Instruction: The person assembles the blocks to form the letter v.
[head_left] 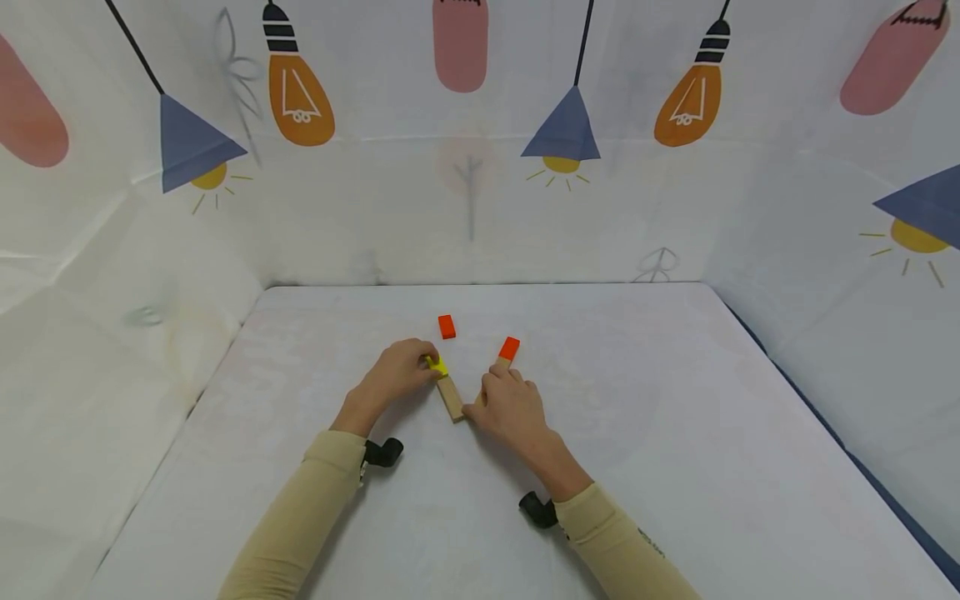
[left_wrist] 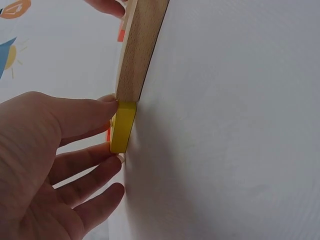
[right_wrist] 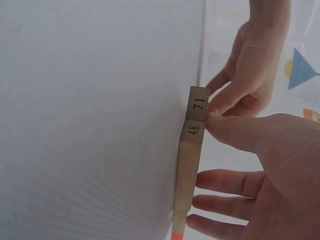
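My left hand [head_left: 401, 371] pinches a small yellow block [left_wrist: 123, 127] between thumb and fingertips. The yellow block sits at the far end of a wooden block [head_left: 451, 400], in line with it. My right hand [head_left: 513, 408] holds a second wooden block [right_wrist: 187, 170], thumb at its near end, fingers along it. In the right wrist view the near ends of the two wooden blocks meet, marked 71 and 48. From above they form a V, its right arm partly hidden by my hand. A red block [head_left: 510, 348] tops the right arm.
Another red block [head_left: 447, 326] lies alone on the white table [head_left: 675, 417], just beyond the yellow one. A pale sheet [head_left: 420, 200] printed with lamps and bulbs hangs behind the table and at its sides. Each wrist wears a black camera [head_left: 384, 452].
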